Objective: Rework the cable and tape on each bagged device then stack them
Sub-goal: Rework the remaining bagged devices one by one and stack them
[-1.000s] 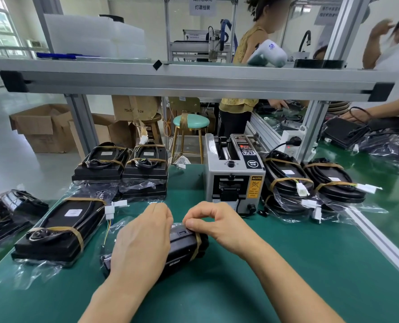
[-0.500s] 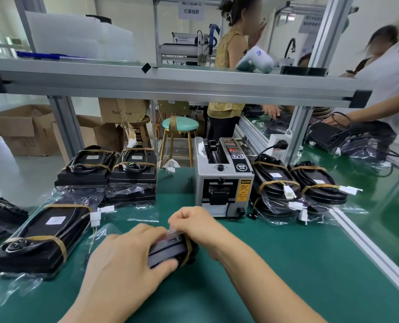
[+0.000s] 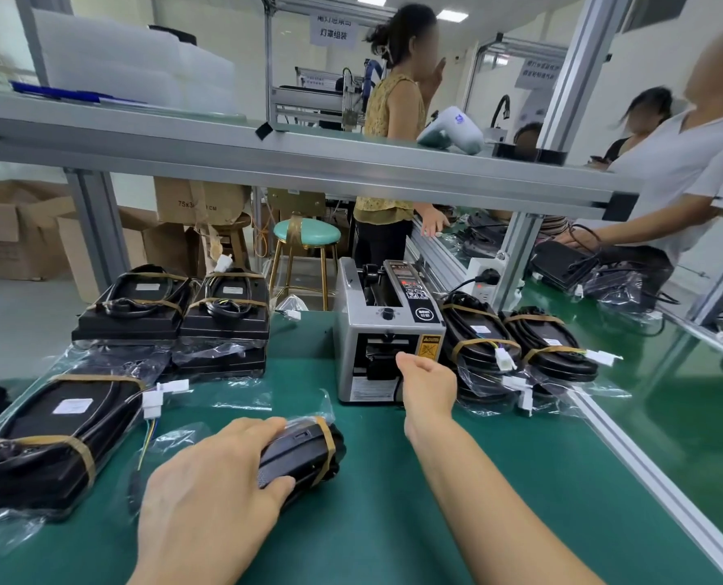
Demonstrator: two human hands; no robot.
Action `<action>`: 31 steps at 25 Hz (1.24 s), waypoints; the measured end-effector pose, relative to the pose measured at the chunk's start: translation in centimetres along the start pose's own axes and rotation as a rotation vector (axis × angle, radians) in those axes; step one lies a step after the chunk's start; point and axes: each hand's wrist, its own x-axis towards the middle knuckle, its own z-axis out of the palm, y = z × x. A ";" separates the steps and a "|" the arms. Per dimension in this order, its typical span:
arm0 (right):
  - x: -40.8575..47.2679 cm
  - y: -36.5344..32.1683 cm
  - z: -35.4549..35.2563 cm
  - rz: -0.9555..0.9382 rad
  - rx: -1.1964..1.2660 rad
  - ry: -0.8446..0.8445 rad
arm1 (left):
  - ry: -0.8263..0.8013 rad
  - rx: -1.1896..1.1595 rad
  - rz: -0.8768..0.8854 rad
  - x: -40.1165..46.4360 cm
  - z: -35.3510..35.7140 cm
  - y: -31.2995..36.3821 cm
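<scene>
Head view of a green surface point(image 3: 499, 479) at a packing station. The left hand point(image 3: 212, 491) lies over a black bagged device point(image 3: 304, 453) near the front edge of the surface, at its middle; the grip is closed around the device's near end, thumb on the side facing the camera and fingers over the top. The device's long axis runs from the near left to the far right, with its free end pointing toward the tape dispenser point(image 3: 387, 331). A band of tan tape point(image 3: 328, 443) wraps across that free end, at right angles to the long axis.

The right hand point(image 3: 429, 386) is extended to the front face of the tape dispenser, thumb and forefinger pinched together at the outlet; whether a strip of tape is between them cannot be told.

Along the left edge lies a larger bagged device point(image 3: 51, 432), taped at both ends, its long axis also running near left to far right, with a white connector point(image 3: 152, 405) at its far end. Behind it, toward the far edge, stand two stacks of taped devices point(image 3: 174, 310). Right of the dispenser, near the right edge, two further taped devices point(image 3: 516, 352) lie side by side with coiled cables on top.
</scene>
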 end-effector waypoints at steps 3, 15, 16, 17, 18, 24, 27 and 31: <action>0.8 0.3 1.0 0.039 -0.006 0.034 | 0.016 -0.003 0.003 -0.1 0.2 0.0; -1.2 -2.3 1.5 0.189 0.095 0.020 | 0.034 -0.023 -0.012 -0.2 0.3 0.0; -2.9 -2.4 0.9 0.176 0.085 -0.098 | 0.035 -0.022 -0.020 -0.2 0.3 0.1; -4.8 -2.3 0.2 0.135 0.053 -0.232 | 0.037 -0.018 -0.029 -0.2 0.3 0.1; -6.8 -1.9 -0.4 0.088 0.029 -0.361 | 0.035 -0.014 -0.040 -0.3 0.3 0.2; -11.7 2.1 -1.9 -0.035 0.103 -0.488 | 0.021 0.016 -0.093 -0.8 0.4 0.9; -11.9 2.7 -1.7 -0.039 0.142 -0.471 | 0.024 0.030 -0.100 -0.9 0.3 1.3; -11.8 2.9 -1.5 -0.036 0.117 -0.488 | 0.023 0.029 -0.100 -1.0 0.4 1.1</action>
